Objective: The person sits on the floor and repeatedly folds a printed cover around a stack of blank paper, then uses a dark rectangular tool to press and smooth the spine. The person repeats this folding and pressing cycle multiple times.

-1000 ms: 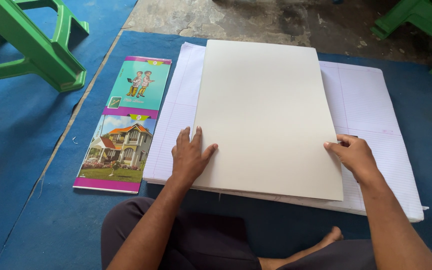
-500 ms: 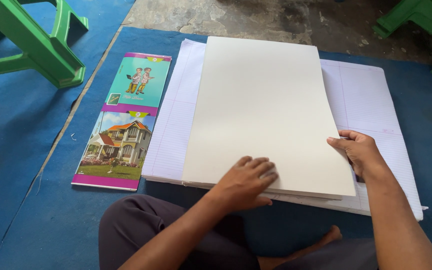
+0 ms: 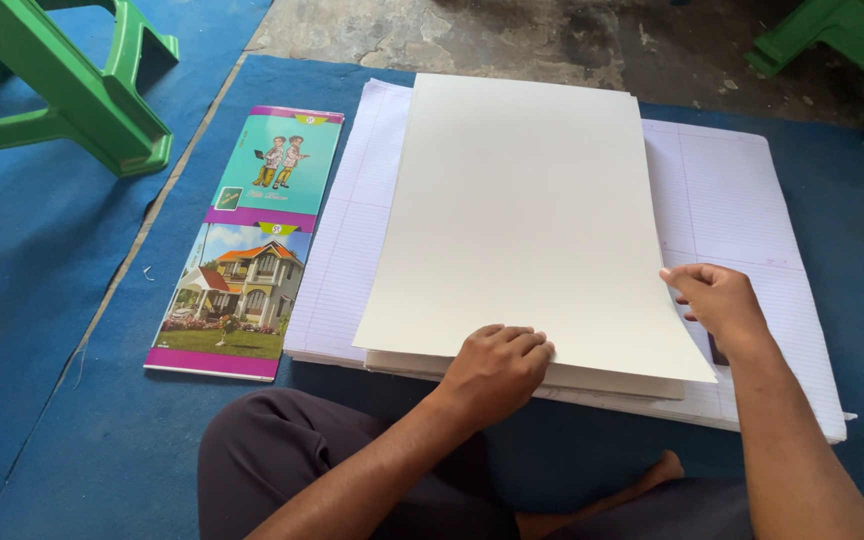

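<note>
1. Blue matting (image 3: 42, 300) covered the floor where the person sat cross-legged, and on it, right in front of the knees, lay a stack of cream sheets (image 3: 522, 220); its long axis ran away from the body.
2. The left hand (image 3: 497, 365) rested on the near short edge of the stack, fingers curled over the top sheet, which seemed to be pinched and slightly raised there.
3. The right hand (image 3: 717, 300) touched the right long edge near the same end, fingers loosely bent. I could not tell if it really gripped the sheet.
4. Both hands were at the near end, so the far end of the stack was well out of reach.
5. Under the stack was a wider pile of ruled paper (image 3: 742, 200), showing on both sides.
6. Just beside it on the left lay a printed cover strip (image 3: 252, 240).
7. Green plastic furniture (image 3: 72, 90) stood well apart at the far corners, and bare concrete (image 3: 512, 40) began beyond the mat.
</note>
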